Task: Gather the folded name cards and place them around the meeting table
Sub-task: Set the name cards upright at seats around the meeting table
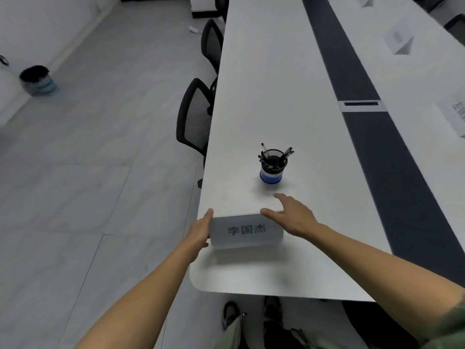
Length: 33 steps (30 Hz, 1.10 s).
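White folded paper name card (pixel 247 230) with black characters is being set at the near end of the long white meeting table (pixel 276 71). The left hand (pixel 198 233) grips its left end, while the right hand (pixel 294 217), fingers straight, steadies the ridge. The next move is probably to square the card and let go.

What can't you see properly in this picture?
Head view only:
- Right-edge name card: cut off by the picture's edge, so its writing is incomplete.
- Far name card: writing too small and blurred to read.
- Left hand: the fingertips of its grip are hidden behind the near name card.
- Chair: seat hidden under the table.
- Pen holder: pens too small to count.
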Each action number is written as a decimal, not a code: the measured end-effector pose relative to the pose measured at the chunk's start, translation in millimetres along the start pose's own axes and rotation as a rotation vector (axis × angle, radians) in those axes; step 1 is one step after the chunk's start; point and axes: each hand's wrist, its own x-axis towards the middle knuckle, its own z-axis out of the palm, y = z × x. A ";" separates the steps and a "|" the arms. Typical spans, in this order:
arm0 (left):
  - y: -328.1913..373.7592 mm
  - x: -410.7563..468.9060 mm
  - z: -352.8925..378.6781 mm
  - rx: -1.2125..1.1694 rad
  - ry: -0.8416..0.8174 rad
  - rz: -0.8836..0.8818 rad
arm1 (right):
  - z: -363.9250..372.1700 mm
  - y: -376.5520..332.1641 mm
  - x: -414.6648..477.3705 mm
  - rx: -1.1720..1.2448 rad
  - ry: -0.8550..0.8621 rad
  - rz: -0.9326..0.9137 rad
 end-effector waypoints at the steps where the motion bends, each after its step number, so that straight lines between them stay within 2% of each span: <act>1: -1.0 0.0 -2.7 0.005 0.002 0.007 | -5.4 -7.1 0.0 -0.079 0.012 -0.075; 5: -7.8 -2.6 -25.5 0.030 0.068 0.015 | 3.4 -38.9 5.4 -0.462 -0.098 -0.336; 8: -17.8 -4.0 -44.8 0.136 0.087 0.067 | 18.7 -47.8 11.1 -0.567 -0.167 -0.293; 17: -9.2 -5.3 -66.0 0.425 0.130 0.228 | -10.3 -38.8 2.8 -0.301 -0.055 -0.195; 22: 20.4 2.1 -43.5 0.658 0.180 0.444 | -55.5 -16.4 -17.1 -0.147 0.109 -0.117; 27: 37.9 6.0 8.5 1.062 -0.005 0.694 | -71.2 27.1 -39.8 -0.042 0.217 0.039; 30: 38.7 15.5 35.4 1.265 -0.152 0.672 | -65.7 52.6 -59.9 0.000 0.226 0.135; 33: 38.0 26.9 46.6 1.412 -0.167 0.642 | -56.9 73.6 -79.6 0.049 0.231 0.214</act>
